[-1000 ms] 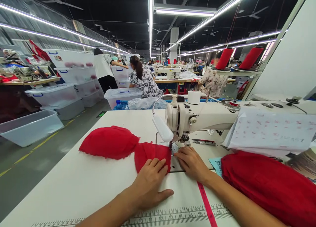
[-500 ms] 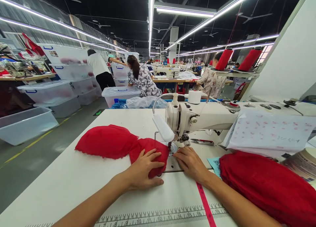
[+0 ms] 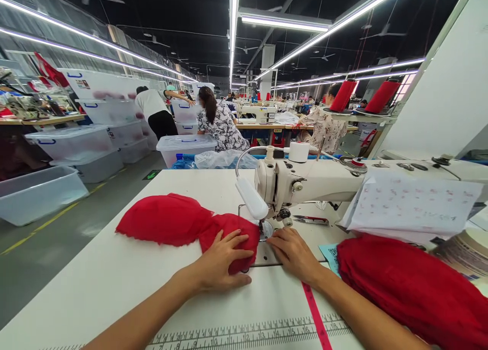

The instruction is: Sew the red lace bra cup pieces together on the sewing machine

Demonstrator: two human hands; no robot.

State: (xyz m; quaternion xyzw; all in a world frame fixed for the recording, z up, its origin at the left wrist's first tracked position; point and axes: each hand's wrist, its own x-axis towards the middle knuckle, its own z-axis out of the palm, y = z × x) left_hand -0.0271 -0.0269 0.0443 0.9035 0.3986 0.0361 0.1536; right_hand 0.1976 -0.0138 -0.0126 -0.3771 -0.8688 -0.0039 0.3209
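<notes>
My left hand (image 3: 224, 261) lies with spread fingers on a red fabric piece (image 3: 213, 235), pressing it flat at the left of the needle area. That piece joins a second red cup-shaped part (image 3: 163, 219) on the white table (image 3: 95, 289). Close to the needle plate, my right hand (image 3: 293, 251) has its fingers bent together, the tips low by the plate; what they pinch, if anything, is too small to make out. The white sewing machine (image 3: 312, 180) stands just beyond both hands, its lamp (image 3: 251, 198) over the fabric's edge.
A red fabric pile (image 3: 404, 279) lies at the right, near papers (image 3: 412, 202) and a tape roll (image 3: 465, 253). Small snips (image 3: 311, 220) rest behind my right hand. A printed ruler (image 3: 244, 335) runs along the front. Plastic boxes (image 3: 72, 144) and several people are beyond.
Both hands hold nearly the same places on the table. The view has shifted slightly, and a person in the background has turned the head.
</notes>
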